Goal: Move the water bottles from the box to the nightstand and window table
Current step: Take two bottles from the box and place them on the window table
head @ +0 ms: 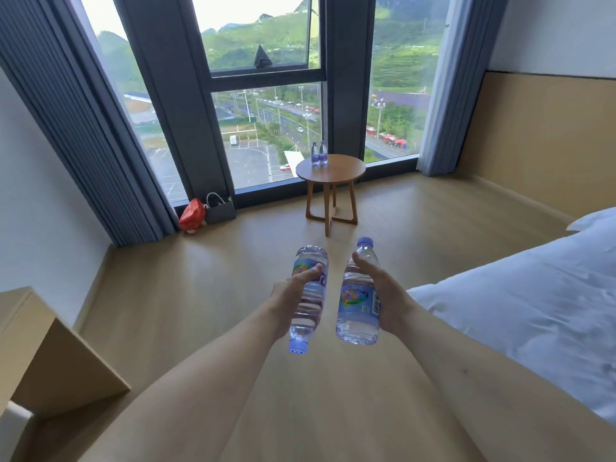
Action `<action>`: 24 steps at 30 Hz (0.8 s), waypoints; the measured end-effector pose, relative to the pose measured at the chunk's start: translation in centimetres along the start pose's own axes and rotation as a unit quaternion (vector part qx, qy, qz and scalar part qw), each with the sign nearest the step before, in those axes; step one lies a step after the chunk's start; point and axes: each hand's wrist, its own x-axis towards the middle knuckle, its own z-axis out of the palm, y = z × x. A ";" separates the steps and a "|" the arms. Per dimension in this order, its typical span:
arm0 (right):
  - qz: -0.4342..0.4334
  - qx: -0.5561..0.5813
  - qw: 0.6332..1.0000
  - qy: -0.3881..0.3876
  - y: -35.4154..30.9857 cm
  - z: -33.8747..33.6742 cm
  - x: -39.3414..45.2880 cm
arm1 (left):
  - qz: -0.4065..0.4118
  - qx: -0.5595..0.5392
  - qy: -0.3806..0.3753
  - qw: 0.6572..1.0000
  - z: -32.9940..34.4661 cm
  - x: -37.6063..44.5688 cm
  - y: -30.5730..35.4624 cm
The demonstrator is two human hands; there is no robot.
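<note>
Taking the round tabletop (330,169) by the window (266,128) as the mark: far to its left and nearer the viewer, a wooden cabinet (50,355) sits against the wall. Just left of it on the floor (200,278), at the foot of the glass, lie a red bag (192,215) and a grey bag (220,210), touching each other. On the tabletop itself, at its far left edge, two bottles (319,155) stand upright side by side. Nearer than the tabletop, in mid-air, the left hand (293,296) has its grip clamped around a left bottle (308,295) held upside down, cap toward the viewer, thumb across the label. Just beside it, not touching, the right hand (386,298) has its grip wrapped around a right bottle (359,295) held upright, cap pointing toward the tabletop. To the right of the tabletop and nearer, a white bed (533,311) lies along the wood-panelled wall.
</note>
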 end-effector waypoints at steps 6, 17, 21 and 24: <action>-0.011 -0.026 0.999 0.015 -3.0 0.9 11.9 | 0.004 0.009 -0.021 1.000 -1.9 12.4 4.3; -0.041 -0.004 0.996 0.084 -11.8 3.5 35.1 | 0.003 0.033 -0.107 0.994 -6.7 36.3 16.9; -0.048 0.039 0.993 0.103 -14.9 3.1 42.4 | 0.004 0.041 -0.120 0.992 -6.6 42.8 21.5; -0.050 0.046 0.990 0.121 -16.9 1.8 48.2 | 0.001 0.050 -0.114 0.992 -5.8 48.2 23.7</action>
